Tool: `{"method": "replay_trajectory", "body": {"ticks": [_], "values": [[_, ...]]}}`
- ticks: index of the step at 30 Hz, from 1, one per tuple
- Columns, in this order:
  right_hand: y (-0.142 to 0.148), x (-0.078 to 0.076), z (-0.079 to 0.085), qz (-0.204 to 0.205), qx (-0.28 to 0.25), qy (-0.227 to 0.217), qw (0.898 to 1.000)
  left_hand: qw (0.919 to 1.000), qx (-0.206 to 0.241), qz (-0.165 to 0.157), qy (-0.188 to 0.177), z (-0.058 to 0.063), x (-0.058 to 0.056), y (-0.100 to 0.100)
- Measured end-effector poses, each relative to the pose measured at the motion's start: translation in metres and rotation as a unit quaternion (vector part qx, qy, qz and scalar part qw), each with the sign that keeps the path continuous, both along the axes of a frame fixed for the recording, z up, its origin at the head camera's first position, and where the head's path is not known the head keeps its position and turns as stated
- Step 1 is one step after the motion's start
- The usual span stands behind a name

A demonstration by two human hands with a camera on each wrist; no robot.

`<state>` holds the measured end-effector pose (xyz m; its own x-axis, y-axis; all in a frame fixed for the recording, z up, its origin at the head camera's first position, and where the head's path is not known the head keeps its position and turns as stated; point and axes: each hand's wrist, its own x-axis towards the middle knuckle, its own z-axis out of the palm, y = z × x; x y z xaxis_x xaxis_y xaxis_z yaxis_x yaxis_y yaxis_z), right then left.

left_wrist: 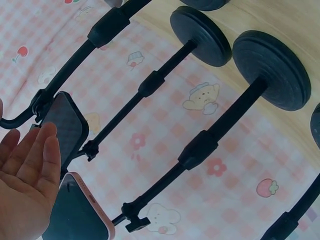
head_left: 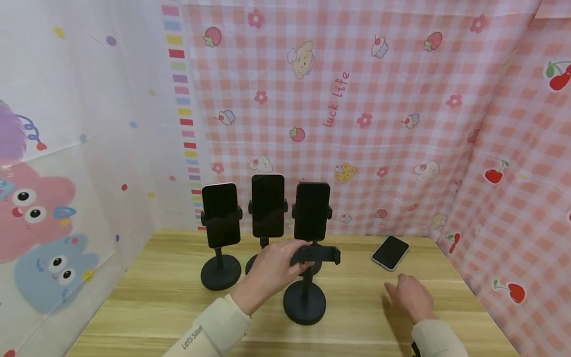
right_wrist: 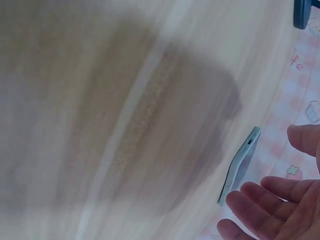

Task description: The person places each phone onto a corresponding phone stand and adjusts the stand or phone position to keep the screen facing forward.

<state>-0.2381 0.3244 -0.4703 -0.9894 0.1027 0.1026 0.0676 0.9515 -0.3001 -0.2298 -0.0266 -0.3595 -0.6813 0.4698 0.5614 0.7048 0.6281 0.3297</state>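
In the head view, my left hand [head_left: 274, 263] grips the left end of the holder on a black phone stand [head_left: 305, 301], which stands upright with no phone in it. The left wrist view shows that hand [left_wrist: 27, 180] beside the stand's curved clamp [left_wrist: 17, 120]. My right hand [head_left: 412, 295] hovers over the table at the right, holding nothing. Just beyond it a phone [head_left: 390, 253] with a pale edge lies screen up. In the right wrist view, the loosely spread fingers [right_wrist: 257, 207] appear apart from this phone [right_wrist: 240, 162].
Behind the gripped stand, three more black stands hold upright phones: the left phone [head_left: 221, 215], the middle phone [head_left: 268, 206] and the right phone [head_left: 312, 212]. The wooden table [head_left: 357, 317] meets a pink checked cloth [head_left: 357, 99] at the back.
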Motion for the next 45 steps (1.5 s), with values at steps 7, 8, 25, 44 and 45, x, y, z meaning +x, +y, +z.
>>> {"method": "replay_trajectory", "body": {"ticks": [7, 8, 25, 44, 45], "values": [[0.005, -0.02, 0.0, -0.026, -0.007, -0.036, 0.999, 0.9998, 0.002, -0.002, 0.021, -0.004, 0.0, -0.004], [0.005, -0.023, 0.0, -0.03, -0.011, -0.036, 0.999, 0.9994, 0.002, -0.006, 0.033, -0.003, 0.0, -0.005], [-0.006, -0.082, -0.009, -0.113, -0.067, -0.063, 0.989, 0.9953, -0.001, -0.047, 0.084, 0.007, -0.003, -0.012], [-0.008, -0.106, -0.031, -0.247, -0.113, -0.093, 0.958, 0.995, -0.023, -0.049, 0.084, 0.007, -0.001, -0.006], [-0.008, -0.107, -0.032, -0.249, -0.11, -0.094, 0.958, 0.995, -0.024, -0.047, 0.084, 0.007, -0.001, -0.006]]}}
